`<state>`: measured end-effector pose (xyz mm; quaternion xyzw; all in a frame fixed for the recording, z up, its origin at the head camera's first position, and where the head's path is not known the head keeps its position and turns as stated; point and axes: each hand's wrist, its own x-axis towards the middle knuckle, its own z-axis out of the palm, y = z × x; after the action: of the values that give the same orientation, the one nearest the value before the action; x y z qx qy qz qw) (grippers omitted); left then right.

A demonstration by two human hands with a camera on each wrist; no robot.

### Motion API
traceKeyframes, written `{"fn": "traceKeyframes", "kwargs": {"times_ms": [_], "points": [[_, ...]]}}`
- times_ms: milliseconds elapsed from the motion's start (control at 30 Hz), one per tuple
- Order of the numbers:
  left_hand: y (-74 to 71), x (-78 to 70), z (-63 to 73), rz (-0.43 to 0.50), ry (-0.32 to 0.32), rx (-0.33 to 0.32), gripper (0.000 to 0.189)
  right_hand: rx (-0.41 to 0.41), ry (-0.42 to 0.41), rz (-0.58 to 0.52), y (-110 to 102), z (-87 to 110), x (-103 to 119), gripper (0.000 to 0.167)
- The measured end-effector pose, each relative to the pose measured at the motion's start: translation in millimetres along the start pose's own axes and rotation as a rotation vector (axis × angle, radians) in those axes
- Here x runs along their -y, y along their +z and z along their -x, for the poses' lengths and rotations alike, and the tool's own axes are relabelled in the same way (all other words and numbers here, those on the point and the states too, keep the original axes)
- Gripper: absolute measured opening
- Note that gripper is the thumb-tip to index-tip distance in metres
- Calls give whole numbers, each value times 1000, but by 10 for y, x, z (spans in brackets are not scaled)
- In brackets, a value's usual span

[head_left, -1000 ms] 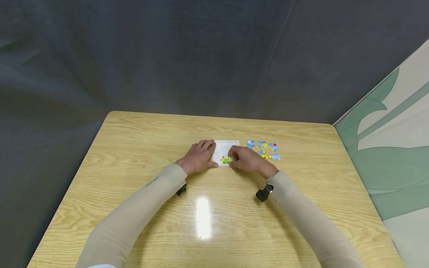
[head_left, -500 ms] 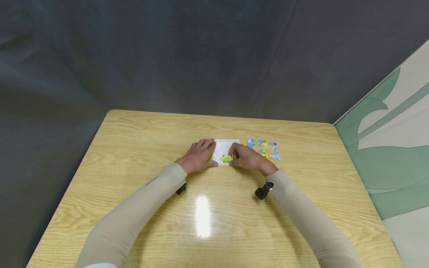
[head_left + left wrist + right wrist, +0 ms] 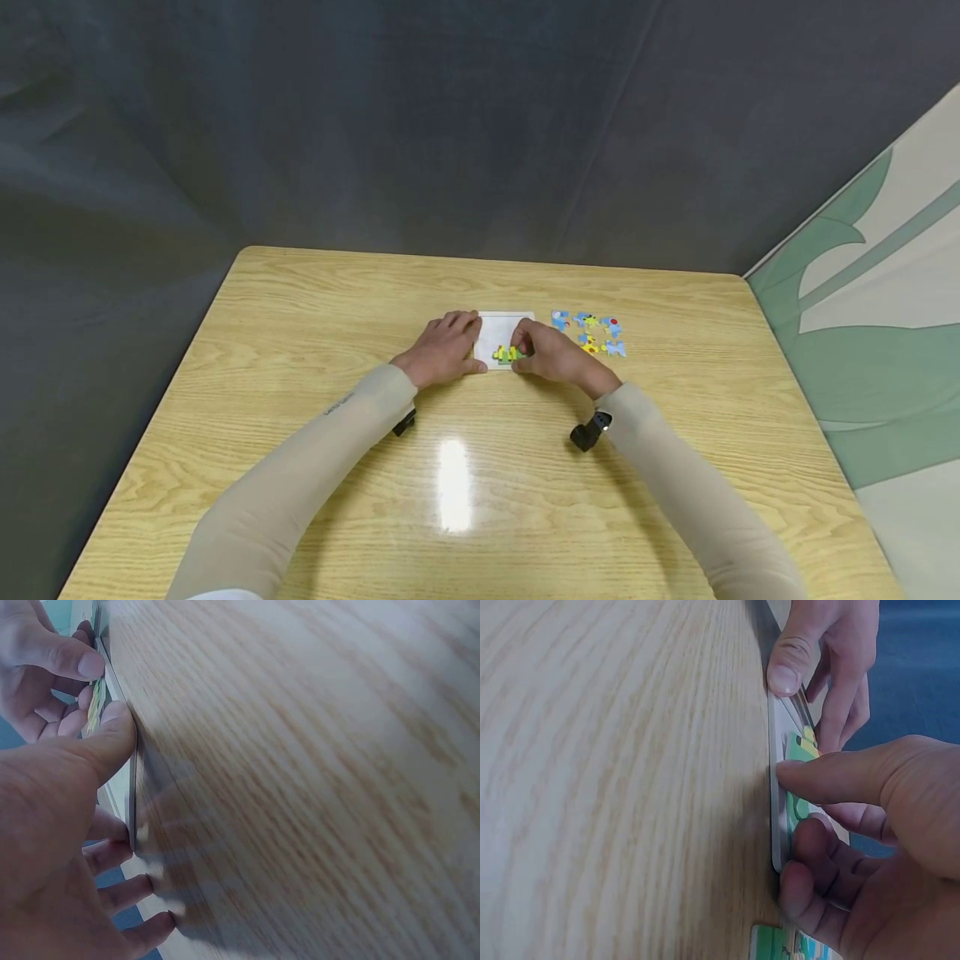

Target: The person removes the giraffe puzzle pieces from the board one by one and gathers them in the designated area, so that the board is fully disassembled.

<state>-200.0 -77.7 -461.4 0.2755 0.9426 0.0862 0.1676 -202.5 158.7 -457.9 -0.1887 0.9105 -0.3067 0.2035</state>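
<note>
A white puzzle tray lies on the table, with joined yellow-and-green jigsaw pieces along its near edge. My left hand rests at the tray's left side; in the left wrist view its thumb touches the near rim and its other fingers spread beside the tray and on the table. My right hand is over the tray's near right corner, thumb and fingertips pinching a green jigsaw piece inside the rim. The fingers partly cover that piece.
Several loose blue and yellow jigsaw pieces lie right of the tray. The wooden table ends at a dark curtain behind, and a panel with green leaf shapes stands at the right.
Both hands stay almost in place. The right fingers shift only very slightly over the piece at the tray's near right corner.
</note>
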Motion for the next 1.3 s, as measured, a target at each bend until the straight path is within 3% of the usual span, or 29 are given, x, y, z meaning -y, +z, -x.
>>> {"fn": "traceKeyframes", "kwargs": {"times_ms": [633, 1300], "points": [[-14, -12, 16, 17, 10, -17, 86, -50, -49, -76, 22, 36, -31, 9], [-2, -7, 9, 8, 7, -16, 88, -67, -62, -109, -42, 120, -65, 10]]}}
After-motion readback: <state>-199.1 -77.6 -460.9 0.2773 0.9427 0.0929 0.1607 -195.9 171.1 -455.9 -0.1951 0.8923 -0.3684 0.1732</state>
